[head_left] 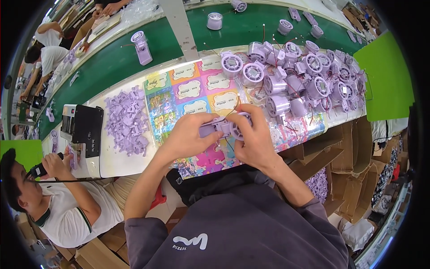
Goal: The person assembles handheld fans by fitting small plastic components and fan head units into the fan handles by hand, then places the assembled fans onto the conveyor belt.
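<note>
My left hand (190, 134) is closed on the flat lavender handle part (208, 130) of a small plastic fan. Fingers of my right hand (256, 141) wrap the round fan head (235, 129), which has a spoked grille. Both parts meet between my hands, above a colourful printed sheet (210, 158); whether they are joined I cannot tell. Thin wires show beside them. Right of my hands lies a heap of similar lavender fan heads (313, 67) with wires sticking out. To the left is a pile of small lavender plastic parts (126, 121).
Beyond the table runs a green conveyor belt (107, 58) carrying a lavender fan (141, 48) and several fan heads. At left, a co-worker (74, 201) holds a black tool (45, 167) near a black machine (87, 132). Cardboard boxes (354, 161) stand right of the table.
</note>
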Motion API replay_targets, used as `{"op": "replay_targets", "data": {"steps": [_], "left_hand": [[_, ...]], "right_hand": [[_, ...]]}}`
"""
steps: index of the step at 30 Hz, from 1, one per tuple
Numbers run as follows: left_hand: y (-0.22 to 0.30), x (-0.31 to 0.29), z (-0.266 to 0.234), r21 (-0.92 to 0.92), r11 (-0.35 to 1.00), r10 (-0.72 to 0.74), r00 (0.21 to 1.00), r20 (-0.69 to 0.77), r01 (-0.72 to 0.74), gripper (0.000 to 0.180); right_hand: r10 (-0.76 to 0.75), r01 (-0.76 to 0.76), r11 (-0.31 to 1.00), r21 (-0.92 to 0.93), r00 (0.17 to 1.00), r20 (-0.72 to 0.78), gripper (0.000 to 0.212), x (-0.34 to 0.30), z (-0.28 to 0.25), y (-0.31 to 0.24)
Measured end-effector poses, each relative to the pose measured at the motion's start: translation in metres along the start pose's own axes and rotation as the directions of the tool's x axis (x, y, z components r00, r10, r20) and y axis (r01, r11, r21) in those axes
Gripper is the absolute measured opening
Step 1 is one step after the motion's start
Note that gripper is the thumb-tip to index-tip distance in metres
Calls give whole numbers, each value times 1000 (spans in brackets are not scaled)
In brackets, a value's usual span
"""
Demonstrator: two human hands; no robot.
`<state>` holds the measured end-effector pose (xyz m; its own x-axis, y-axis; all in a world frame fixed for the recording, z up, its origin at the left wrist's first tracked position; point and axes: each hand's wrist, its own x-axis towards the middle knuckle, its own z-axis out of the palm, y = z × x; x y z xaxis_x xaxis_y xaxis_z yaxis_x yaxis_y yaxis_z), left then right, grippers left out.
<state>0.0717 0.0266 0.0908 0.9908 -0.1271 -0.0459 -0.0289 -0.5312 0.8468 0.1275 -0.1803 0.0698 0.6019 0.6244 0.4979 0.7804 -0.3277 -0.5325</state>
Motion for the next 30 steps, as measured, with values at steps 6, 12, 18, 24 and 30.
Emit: {"op": "replay_targets", "data": {"steps": [6,12,18,24,30], "left_hand": [[-15,-3,13,-148,983,-123,990,-73,111,38],[-35,-10,-2,-432,884,-230,971,-70,178,36],[-91,-5,-73,-429,891,-363,798,-480,147,31],[-143,75,-133,-194,925,-369,649,-665,328,37],[-178,163,-168,-79,816,-448,540,-713,573,42]], "right_hand": [[-9,14,997,71,998,-61,60,8,7,3],[63,-48,947,318,997,-38,70,11,27,14],[149,-150,988,-32,988,-29,51,3,63,44],[-18,20,998,-67,999,42,29,8,67,41],[51,-49,998,-42,997,50,27,8,63,43]]}}
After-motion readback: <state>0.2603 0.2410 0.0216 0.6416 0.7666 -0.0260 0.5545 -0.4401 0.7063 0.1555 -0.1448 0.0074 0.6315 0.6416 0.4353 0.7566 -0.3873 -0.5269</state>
